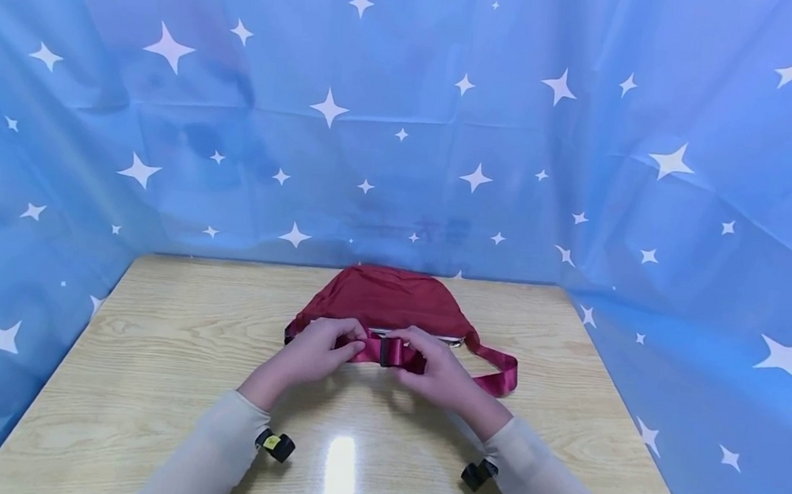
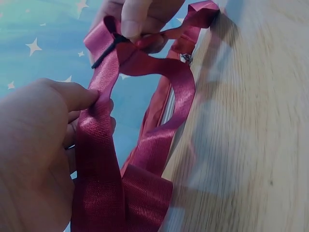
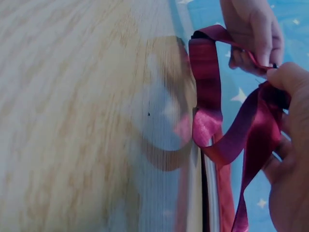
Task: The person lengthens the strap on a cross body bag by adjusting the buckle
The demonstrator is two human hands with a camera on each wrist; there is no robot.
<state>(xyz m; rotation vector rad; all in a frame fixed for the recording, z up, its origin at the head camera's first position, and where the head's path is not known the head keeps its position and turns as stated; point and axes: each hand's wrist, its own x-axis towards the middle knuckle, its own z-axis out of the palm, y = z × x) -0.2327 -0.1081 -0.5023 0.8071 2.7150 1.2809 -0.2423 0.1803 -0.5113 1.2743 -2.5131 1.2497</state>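
A dark red waist bag (image 1: 394, 301) lies on the table with its zipper side toward me. Its shiny red strap (image 2: 99, 150) is lifted in front of it. My left hand (image 1: 320, 349) pinches the strap between thumb and fingers. Just to the right, my right hand (image 1: 434, 368) pinches the strap beside a black slider buckle (image 1: 386, 352), which the band passes through. Below the hands, the strap hangs in a slack loop, clear in the left wrist view. A metal zipper pull (image 2: 186, 58) shows at the bag's edge.
A light wood-grain table (image 1: 162, 368) lies under the bag, with a bright reflection near its front. Blue cloth (image 1: 399, 64) with white stars hangs behind and at both sides. One strap loop (image 1: 507, 373) lies out to the right of the bag.
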